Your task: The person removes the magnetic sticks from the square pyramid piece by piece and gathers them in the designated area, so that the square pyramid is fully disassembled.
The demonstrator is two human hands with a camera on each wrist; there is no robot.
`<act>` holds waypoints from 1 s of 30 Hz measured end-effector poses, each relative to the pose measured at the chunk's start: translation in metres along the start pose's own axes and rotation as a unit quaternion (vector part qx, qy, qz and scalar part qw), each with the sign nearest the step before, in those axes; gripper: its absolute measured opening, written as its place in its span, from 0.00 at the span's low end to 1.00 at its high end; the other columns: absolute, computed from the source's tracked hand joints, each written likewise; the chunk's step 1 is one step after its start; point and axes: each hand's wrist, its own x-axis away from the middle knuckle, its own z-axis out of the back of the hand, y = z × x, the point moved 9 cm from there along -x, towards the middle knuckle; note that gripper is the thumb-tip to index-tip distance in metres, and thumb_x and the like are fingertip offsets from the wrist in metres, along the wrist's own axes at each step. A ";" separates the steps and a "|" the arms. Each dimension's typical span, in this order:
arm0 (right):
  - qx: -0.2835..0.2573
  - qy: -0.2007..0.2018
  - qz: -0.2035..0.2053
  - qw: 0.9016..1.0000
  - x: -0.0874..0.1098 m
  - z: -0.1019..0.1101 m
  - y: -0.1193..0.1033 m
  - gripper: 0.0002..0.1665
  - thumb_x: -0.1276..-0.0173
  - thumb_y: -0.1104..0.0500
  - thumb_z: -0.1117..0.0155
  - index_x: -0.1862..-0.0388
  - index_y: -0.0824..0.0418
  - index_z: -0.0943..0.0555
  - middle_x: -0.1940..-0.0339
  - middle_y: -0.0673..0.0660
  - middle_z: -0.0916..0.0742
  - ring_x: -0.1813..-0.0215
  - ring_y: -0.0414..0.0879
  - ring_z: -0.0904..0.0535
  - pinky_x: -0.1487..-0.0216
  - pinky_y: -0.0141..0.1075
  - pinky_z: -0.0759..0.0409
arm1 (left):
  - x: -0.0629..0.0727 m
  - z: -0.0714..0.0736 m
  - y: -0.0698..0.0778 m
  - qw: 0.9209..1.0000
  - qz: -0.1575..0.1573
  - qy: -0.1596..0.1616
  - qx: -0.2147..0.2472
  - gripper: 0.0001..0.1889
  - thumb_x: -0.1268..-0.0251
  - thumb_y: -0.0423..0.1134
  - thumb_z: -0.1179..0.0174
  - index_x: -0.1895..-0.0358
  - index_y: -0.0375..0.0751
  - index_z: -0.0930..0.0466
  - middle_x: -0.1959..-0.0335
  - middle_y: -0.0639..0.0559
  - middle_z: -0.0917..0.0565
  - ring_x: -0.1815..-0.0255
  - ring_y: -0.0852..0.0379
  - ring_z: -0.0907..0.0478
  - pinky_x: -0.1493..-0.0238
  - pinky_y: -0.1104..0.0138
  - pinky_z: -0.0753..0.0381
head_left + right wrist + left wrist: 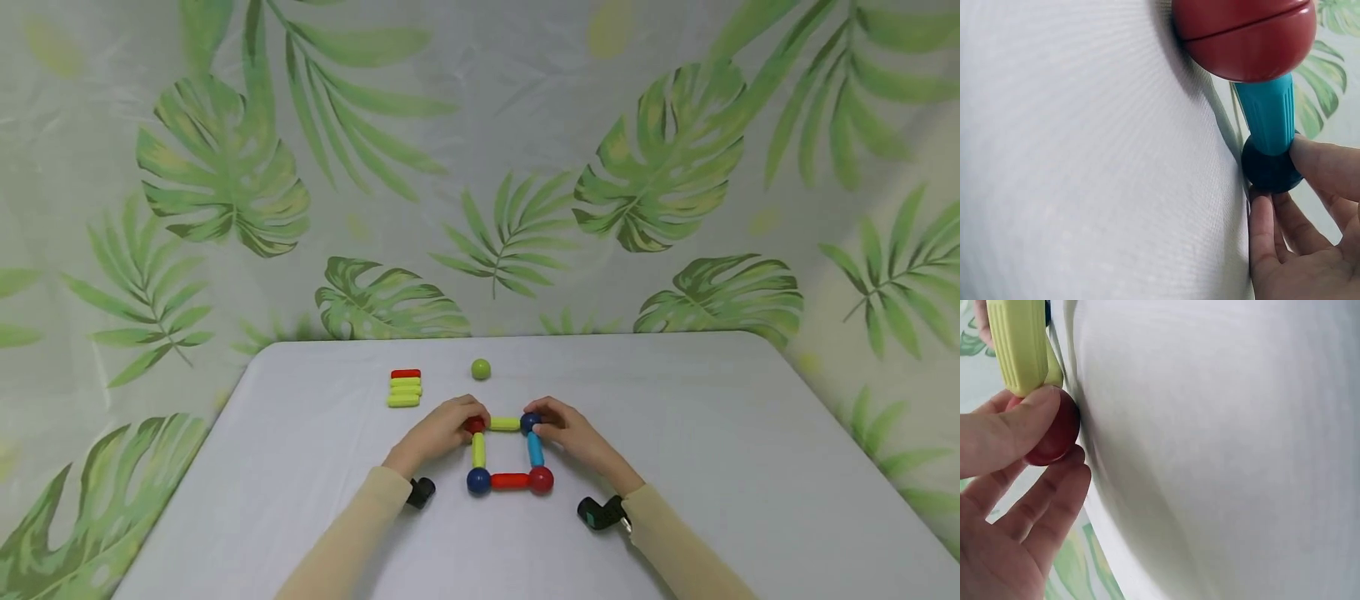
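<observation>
On the white table lies a square made of balls and rods. My left hand (pixel 444 427) grips the red ball (pixel 1055 434) at the square's far left corner, thumb on one side and fingers on the other. My right hand (pixel 573 433) holds the dark blue ball (pixel 1269 165) at the far right corner. A yellow rod (pixel 505 424) joins these two balls. Another yellow rod (pixel 478 452) runs to the near blue ball (pixel 479 481), and a light blue rod (pixel 1269 115) to the near red ball (pixel 1244 37). Between the near balls sits a red rod (pixel 512 481).
Behind my left hand, a red rod (pixel 406 374) and several yellow rods (pixel 405 391) lie in a stack of rows. A loose green ball (pixel 481 369) rests near the far edge of the white table (pixel 675 400). A leaf-patterned cloth (pixel 525 167) hangs beyond.
</observation>
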 end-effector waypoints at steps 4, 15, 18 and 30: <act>0.002 0.004 -0.002 1.000 0.001 0.002 -0.002 0.16 0.29 0.65 0.44 0.43 0.63 0.25 0.45 0.60 0.21 0.42 0.57 0.27 0.40 0.49 0.29 | 0.000 0.010 -0.011 0.998 0.041 0.035 0.040 0.16 0.42 0.23 0.39 0.52 0.42 0.21 0.53 0.51 0.23 0.53 0.54 0.27 0.48 0.62 0.25; -0.011 -0.017 0.017 1.000 0.012 0.002 -0.036 0.17 0.29 0.69 0.46 0.43 0.71 0.28 0.45 0.68 0.22 0.44 0.62 0.27 0.41 0.51 0.28 | -0.023 0.044 -0.071 0.949 0.197 0.217 0.117 0.16 0.44 0.22 0.37 0.52 0.36 0.22 0.54 0.40 0.22 0.55 0.46 0.24 0.51 0.58 0.23; -0.014 -0.021 0.013 1.000 0.015 0.001 -0.042 0.17 0.29 0.70 0.47 0.43 0.72 0.28 0.45 0.69 0.23 0.43 0.62 0.28 0.41 0.51 0.28 | -0.028 0.042 -0.078 0.946 0.207 0.221 0.115 0.17 0.44 0.21 0.38 0.51 0.35 0.22 0.53 0.39 0.21 0.54 0.45 0.24 0.50 0.56 0.24; -0.014 -0.006 0.008 1.000 0.005 0.001 -0.010 0.17 0.29 0.67 0.46 0.42 0.68 0.27 0.44 0.65 0.22 0.43 0.59 0.27 0.41 0.50 0.28 | -0.024 0.044 -0.059 0.948 0.178 0.243 0.102 0.15 0.43 0.24 0.37 0.52 0.35 0.24 0.56 0.39 0.26 0.54 0.45 0.28 0.51 0.56 0.25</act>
